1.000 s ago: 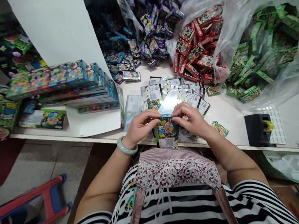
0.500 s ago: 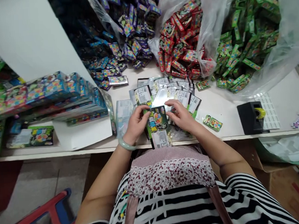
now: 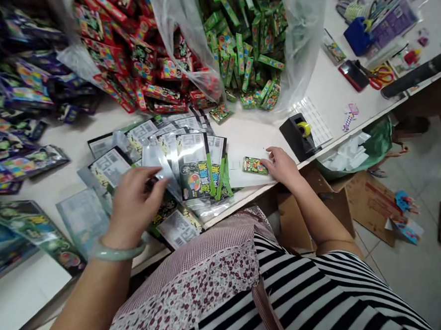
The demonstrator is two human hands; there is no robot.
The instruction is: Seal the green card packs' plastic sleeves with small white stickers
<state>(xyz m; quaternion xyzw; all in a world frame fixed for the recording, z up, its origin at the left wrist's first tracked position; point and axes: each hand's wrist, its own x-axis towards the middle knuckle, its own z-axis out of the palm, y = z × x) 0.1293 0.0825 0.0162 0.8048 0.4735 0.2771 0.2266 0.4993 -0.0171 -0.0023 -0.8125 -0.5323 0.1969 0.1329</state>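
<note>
head view: at a white worktable (image 3: 324, 86) the person's right hand (image 3: 282, 165) rests fingertips on a small green box (image 3: 255, 165) lying alone near the table edge, fingers loosely spread, nothing gripped. the left hand (image 3: 133, 202), a jade bangle (image 3: 117, 252) at its wrist, lies half-curled over a fan of clear printed sleeves (image 3: 190, 167), spread so each can be taken singly; whether it pinches one cannot be told. behind, open plastic bags spill red boxes (image 3: 143, 65) and green boxes (image 3: 247, 49) within reach. a black tape dispenser (image 3: 297, 133) stands just right of the lone box.
</note>
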